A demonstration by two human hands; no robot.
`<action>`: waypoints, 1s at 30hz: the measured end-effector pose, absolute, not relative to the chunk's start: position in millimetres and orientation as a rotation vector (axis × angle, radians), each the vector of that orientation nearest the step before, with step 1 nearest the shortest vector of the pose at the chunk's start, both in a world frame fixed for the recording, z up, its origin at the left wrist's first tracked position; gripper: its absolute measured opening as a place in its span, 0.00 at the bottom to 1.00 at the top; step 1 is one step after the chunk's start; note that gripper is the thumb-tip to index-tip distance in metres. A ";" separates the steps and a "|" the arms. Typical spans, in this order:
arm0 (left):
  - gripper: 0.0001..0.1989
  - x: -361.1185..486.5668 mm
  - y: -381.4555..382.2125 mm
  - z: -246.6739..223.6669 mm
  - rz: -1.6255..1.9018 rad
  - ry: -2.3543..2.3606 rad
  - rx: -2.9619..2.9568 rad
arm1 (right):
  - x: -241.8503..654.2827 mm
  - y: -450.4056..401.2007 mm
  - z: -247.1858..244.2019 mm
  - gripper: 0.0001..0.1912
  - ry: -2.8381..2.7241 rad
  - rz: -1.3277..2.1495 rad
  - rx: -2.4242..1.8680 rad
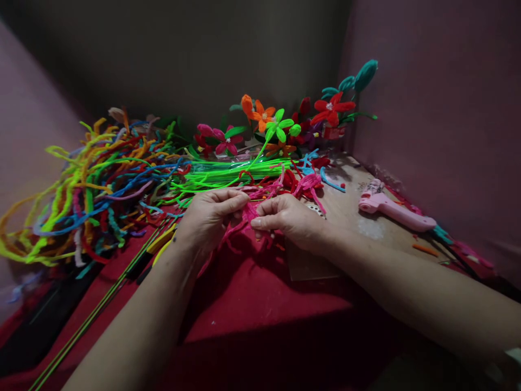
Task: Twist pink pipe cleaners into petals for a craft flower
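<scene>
Between my two hands is a pink pipe cleaner (249, 213), bent into loops, with loose ends hanging below. My left hand (217, 212) pinches it from the left between thumb and fingers. From the right, my right hand (285, 217) pinches the same piece, its fingertips close to those of the left. The fingers hide part of the pink shape. Just beyond the hands lie more pink pipe cleaners (307, 184) in a small heap. Behind them rests a bundle of bright green pipe cleaners (228, 169).
A big tangle of coloured pipe cleaners (93, 190) fills the left side. Finished pipe-cleaner flowers (279, 126) stand at the back. On a board (345, 217) at right lies a pink glue gun (394, 210). Thin green stems (101, 304) and yellow-black handles (160, 241) lie at left.
</scene>
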State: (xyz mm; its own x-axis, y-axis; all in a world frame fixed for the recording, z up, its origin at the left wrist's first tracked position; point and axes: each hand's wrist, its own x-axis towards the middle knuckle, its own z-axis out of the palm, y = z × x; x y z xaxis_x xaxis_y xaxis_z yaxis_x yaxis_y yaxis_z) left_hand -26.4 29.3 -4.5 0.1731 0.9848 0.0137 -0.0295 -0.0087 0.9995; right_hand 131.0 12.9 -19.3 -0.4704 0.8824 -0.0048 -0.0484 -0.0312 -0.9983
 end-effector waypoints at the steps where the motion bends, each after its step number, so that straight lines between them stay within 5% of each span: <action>1: 0.08 -26.5 28.8 -4.4 1.074 1.047 1.286 | 130.8 13.2 -19.8 0.08 -1.498 1.590 -0.913; 13: 0.08 -20.8 22.0 -10.1 1.007 1.179 1.459 | 130.5 18.4 -27.2 0.05 -1.494 1.363 -1.040; 18: 0.04 -12.7 18.1 -5.6 1.282 1.366 1.875 | 129.4 19.9 -28.3 0.08 -1.392 1.435 -1.013; 24: 0.08 -11.4 14.8 -4.4 1.000 1.280 1.509 | 130.2 17.8 -26.9 0.07 -1.339 1.468 -1.010; 30: 0.06 -7.3 14.5 -6.8 1.201 1.382 1.793 | 129.0 22.0 -32.7 0.05 -1.348 1.475 -1.023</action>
